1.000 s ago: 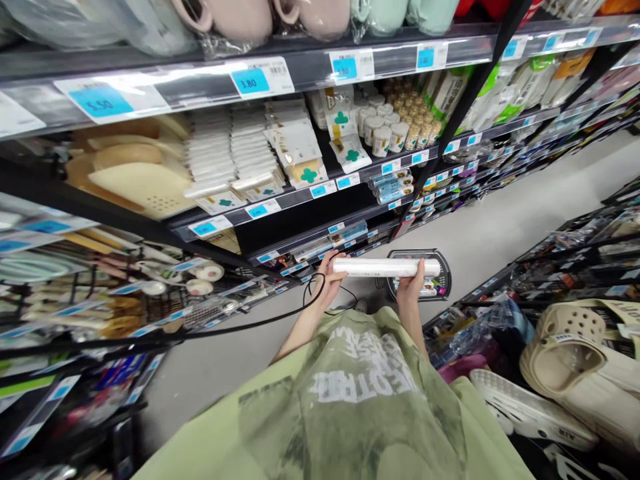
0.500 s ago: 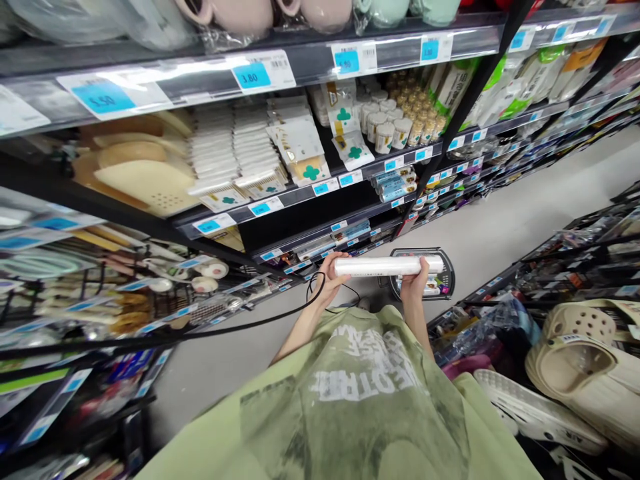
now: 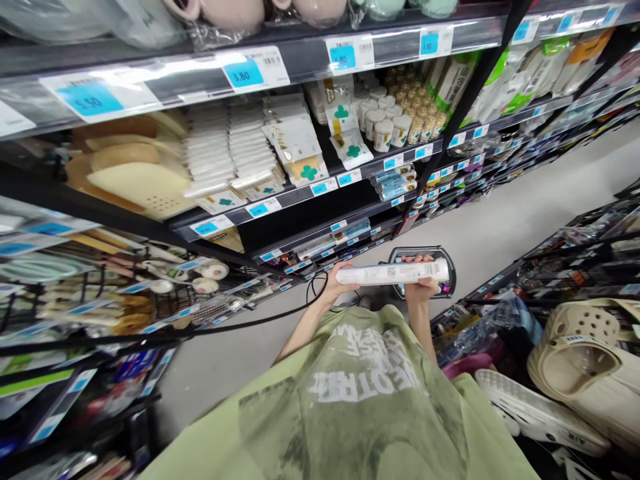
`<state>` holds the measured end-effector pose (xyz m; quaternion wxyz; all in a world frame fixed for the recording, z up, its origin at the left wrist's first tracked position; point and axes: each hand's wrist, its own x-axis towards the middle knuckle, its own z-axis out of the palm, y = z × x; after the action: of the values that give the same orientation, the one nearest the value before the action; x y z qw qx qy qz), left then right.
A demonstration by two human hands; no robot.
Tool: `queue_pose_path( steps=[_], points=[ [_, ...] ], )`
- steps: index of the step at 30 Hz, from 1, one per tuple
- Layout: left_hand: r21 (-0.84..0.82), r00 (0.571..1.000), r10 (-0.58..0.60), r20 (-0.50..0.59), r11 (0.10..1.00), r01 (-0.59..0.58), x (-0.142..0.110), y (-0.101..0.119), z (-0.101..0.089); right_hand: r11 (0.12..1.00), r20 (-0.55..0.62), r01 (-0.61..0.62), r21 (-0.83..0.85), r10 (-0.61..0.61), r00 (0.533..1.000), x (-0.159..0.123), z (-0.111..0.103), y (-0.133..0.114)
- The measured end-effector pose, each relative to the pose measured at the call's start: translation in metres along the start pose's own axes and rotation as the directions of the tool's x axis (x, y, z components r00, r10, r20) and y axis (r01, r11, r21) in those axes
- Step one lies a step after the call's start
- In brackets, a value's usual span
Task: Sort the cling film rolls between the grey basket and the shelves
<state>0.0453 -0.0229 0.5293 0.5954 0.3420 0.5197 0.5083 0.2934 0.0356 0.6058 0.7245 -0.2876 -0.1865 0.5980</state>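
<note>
A long white wrapped roll (image 3: pixel 373 274) with a printed code on its side lies level between my two hands, in front of my shirt. My left hand (image 3: pixel 339 280) grips its left end. Under and around the right part of the roll is my right hand (image 3: pixel 420 287), with fingertips showing over the far side. What is inside the wrapping I cannot make out. Beyond my right hand, a black shopping basket (image 3: pixel 453 273) sits on the floor, holding a few packaged goods that the roll and hand partly hide.
Shelves with a price-tagged edge (image 3: pixel 300 193) run along the left, holding packs, jars of toothpicks (image 3: pixel 383 127) and mugs. A black cable (image 3: pixel 260 321) crosses from the left to near my left hand. Beige clogs (image 3: pixel 575 347) stand on the right. Grey floor (image 3: pixel 500 220) stretches along the aisle.
The roll has been turned about its length, so a side with a printed code now shows. My right hand's grip has shifted, its fingertips now appearing over the far side.
</note>
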Motion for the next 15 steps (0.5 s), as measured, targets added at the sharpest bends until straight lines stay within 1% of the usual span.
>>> queue_pose_path(
  steps=[3,6,8,11,13,15],
  points=[
    [0.018,0.994,0.107,0.009,0.994,-0.107,-0.001,0.007,0.001,0.998,-0.063,-0.051,0.021,0.052,0.997,0.003,-0.004,0.003],
    [-0.020,0.991,0.131,-0.034,0.991,-0.131,0.000,0.014,0.003,0.993,-0.173,-0.119,0.000,0.117,0.978,0.007,-0.008,0.008],
    [-0.046,0.990,0.112,-0.081,0.992,-0.116,0.002,0.016,0.003,0.992,-0.195,-0.127,-0.024,0.120,0.973,0.009,-0.010,0.010],
    [-0.132,0.984,0.054,-0.169,0.988,-0.077,0.009,0.016,-0.001,0.992,-0.154,-0.108,-0.067,0.096,0.983,0.013,-0.013,0.013],
    [-0.209,0.966,-0.014,-0.258,0.977,-0.042,0.016,0.014,-0.007,0.983,-0.134,-0.136,-0.119,0.120,0.984,0.015,-0.016,0.018],
    [-0.230,0.929,-0.080,-0.360,0.973,-0.006,0.023,0.012,-0.016,0.960,-0.151,-0.202,-0.196,0.174,0.973,0.017,-0.021,0.028]
  ],
)
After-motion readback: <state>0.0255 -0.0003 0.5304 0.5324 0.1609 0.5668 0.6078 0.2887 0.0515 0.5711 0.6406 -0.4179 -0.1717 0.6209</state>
